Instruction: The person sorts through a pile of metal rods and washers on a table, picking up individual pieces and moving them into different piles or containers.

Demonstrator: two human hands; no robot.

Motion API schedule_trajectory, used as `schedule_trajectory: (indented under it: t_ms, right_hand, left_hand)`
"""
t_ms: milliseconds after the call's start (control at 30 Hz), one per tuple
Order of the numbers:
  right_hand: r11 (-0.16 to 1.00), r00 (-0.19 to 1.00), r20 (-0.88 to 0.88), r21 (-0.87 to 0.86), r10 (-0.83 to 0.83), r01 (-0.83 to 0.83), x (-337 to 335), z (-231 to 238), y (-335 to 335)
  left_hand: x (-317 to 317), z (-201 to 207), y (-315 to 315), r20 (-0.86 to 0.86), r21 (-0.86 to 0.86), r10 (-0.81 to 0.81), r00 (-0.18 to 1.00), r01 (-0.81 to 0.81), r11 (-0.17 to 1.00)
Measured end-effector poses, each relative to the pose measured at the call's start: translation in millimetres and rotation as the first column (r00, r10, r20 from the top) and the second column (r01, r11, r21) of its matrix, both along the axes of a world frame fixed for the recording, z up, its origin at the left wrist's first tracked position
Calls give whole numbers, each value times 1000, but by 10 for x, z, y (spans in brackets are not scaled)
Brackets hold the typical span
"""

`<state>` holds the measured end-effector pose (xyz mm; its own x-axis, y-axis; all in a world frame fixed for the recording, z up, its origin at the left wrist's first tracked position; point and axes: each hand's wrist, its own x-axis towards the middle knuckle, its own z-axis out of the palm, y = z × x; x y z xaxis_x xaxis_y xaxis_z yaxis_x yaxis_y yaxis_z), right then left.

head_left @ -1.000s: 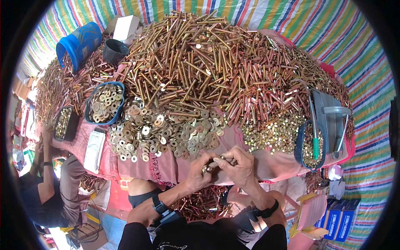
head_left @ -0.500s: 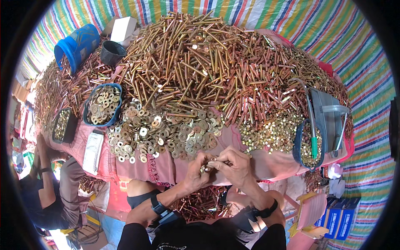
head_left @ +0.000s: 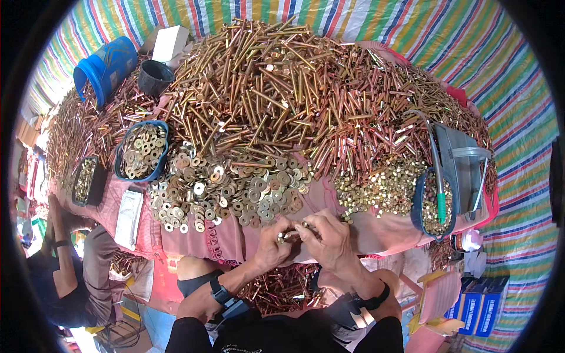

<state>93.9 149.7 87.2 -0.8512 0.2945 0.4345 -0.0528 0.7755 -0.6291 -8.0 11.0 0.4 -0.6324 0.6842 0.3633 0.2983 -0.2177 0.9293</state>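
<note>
My left hand (head_left: 274, 246) and my right hand (head_left: 331, 240) come together over the front edge of the pink cloth (head_left: 382, 232). In the curled fingers of my left hand are small shiny metal pieces (head_left: 281, 237), too small to tell exactly. The right hand's thumb and fingers are pinched close beside them; what they grip is hidden. Just beyond my left hand spreads a heap of flat round washers (head_left: 223, 194). Small brass-coloured nuts (head_left: 376, 191) lie in a pile beyond my right hand. Behind both rises a large mound of metal bolts and sleeves (head_left: 259, 94).
A blue tub (head_left: 119, 159) holds washers; a dark tray (head_left: 94, 188) and another blue tub (head_left: 418, 206) hold small nuts. A grey scoop (head_left: 462, 159) stands at right. A blue bucket (head_left: 106, 70) lies tipped at far left. Another person's arm (head_left: 62, 253) shows at left.
My right fingers have shifted slightly and are turned differently beside the left hand. The small pieces in my left hand sit slightly farther left. The whole view has moved a little.
</note>
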Motion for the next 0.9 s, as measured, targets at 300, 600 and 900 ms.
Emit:
schedule_trajectory:
  t_ms: [300, 600, 900]
  right_hand:
    - [986, 991, -42, -100, 129, -133, -2, -21, 106]
    - [948, 997, 60, -317, 49, -28, -21, -44, 16]
    - [965, 993, 37, -246, 108, -96, -36, -14, 96]
  left_hand:
    - [-16, 52, -43, 37, -60, -28, 999, 30, 998]
    - [-5, 22, -35, 77, -46, -38, 996, 42, 998]
    - [12, -11, -12, 70, -16, -32, 997, 34, 999]
